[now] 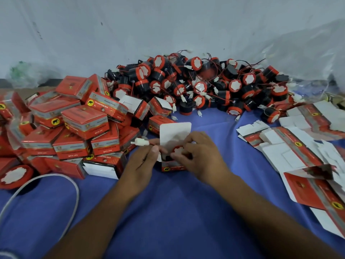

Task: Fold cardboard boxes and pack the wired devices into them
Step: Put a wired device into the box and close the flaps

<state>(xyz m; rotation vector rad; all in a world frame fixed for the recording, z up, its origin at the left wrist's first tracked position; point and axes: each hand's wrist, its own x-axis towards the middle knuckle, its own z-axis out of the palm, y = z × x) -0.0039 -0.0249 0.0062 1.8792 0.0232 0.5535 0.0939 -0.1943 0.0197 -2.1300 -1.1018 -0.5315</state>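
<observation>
A small red cardboard box (172, 167) stands on the blue cloth (168, 212) at the centre, its white lid flap (175, 132) raised. A round red-and-black wired device (178, 150) sits partly inside the box. My right hand (199, 157) presses on the device from the right. My left hand (141, 163) grips the box's left side, and the device's white connector (140, 142) sticks out above its fingers. A heap of loose wired devices (205, 85) lies behind. Flat unfolded boxes (291, 146) are spread at the right.
A stack of closed red boxes (74, 124) fills the left side. One loose device (15, 175) and a white cable (71, 193) lie at the near left. Crumpled clear plastic (308, 58) rises at the back right against a pale wall.
</observation>
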